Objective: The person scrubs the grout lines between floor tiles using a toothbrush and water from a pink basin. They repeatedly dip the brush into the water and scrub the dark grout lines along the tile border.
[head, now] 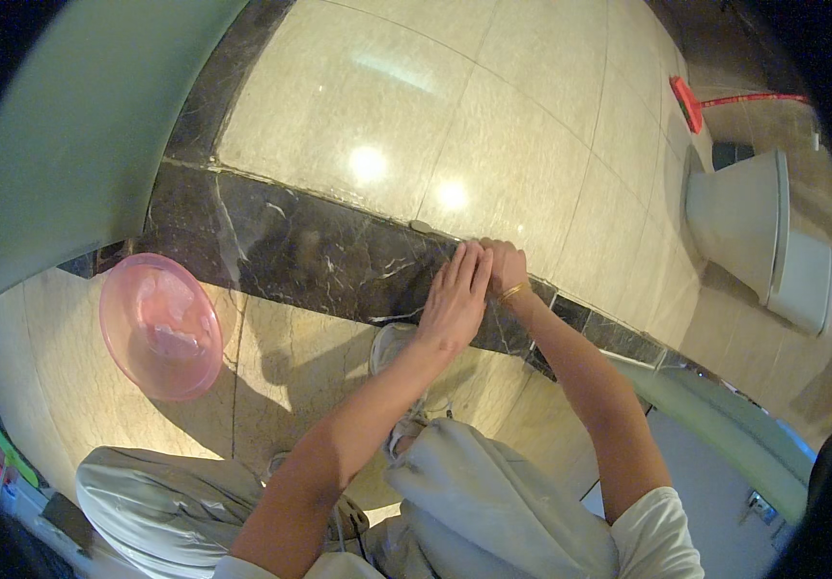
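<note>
A dark marble threshold (315,253) with white veins runs across in front of me, and both my hands are over it. My left hand (458,293) has its fingers stretched out and lying close together, its back facing up. Right beside it, touching its fingers, my right hand (506,264) is curled at the threshold's far edge. A gold bracelet (511,292) circles my right wrist. Both palms are hidden, so whether anything is under or inside them is unclear. A small grey object (421,226) sits at the same edge, left of my hands.
A pink plastic basin (162,329) holding some liquid stands on the near tile floor to my left. Beyond the threshold are glossy beige tiles (532,145), a white toilet (734,217) and a red floor brush (687,105). A frosted glass panel (83,145) rises at left.
</note>
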Demonstrator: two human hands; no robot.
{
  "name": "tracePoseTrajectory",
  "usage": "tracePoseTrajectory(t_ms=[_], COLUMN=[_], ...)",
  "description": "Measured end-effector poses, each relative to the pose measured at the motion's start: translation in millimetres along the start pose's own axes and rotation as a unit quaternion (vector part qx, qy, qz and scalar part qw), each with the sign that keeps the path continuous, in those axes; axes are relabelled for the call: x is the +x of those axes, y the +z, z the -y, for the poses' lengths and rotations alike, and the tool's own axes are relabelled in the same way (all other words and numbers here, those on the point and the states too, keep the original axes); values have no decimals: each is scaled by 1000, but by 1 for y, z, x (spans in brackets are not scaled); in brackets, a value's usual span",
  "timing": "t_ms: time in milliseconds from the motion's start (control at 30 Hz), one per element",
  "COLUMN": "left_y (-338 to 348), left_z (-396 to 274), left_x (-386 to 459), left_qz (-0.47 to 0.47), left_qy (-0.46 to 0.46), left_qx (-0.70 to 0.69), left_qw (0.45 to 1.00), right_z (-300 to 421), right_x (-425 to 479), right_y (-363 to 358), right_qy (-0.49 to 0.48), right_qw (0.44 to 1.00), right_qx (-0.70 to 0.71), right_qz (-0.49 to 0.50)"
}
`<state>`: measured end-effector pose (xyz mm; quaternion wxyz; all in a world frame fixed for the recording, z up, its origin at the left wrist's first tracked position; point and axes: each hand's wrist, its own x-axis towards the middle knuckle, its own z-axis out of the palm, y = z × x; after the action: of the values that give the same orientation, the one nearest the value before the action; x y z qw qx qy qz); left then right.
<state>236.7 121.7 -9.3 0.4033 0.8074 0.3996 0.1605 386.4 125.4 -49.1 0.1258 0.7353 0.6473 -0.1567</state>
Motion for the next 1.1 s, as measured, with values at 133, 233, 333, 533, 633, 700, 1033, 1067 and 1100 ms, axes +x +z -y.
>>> tracePoseTrajectory(t_ms=[133,233,333,533,633,700,1033,1067,1100], left_y=[6,-5,-3,-18,-7,-5,-15,-15,-16], left_z=[0,-2,1,-7,-4,-2,-7,-6,-5], left_x=[2,13,10,16,12,7,4,8,12], left_qz=[15,-2,33,27,64,70,156,142,131], left_qy=[-15,-12,9,7,91,66,-7,-4,-5], left_qx=[5,39,30,-72,17,-48,-43,-43,-43], left_qw=[1000,999,999,997,994,994,987,989,990], right_z=[2,21,26,21,14,13,27,22,21], right_x=[8,19,-13,5,-31,-32,-32,-29,-30], right_y=[-3,-34,-28,-30,13,21,10,8,7], right_qy=[41,156,44,101,88,82,83,148,161], right_qw=[999,979,989,982,983,977,976,934,916], right_qx=[24,50,20,148,162,194,192,317,357], right_qz=[9,125,140,52,8,14,55,78,86])
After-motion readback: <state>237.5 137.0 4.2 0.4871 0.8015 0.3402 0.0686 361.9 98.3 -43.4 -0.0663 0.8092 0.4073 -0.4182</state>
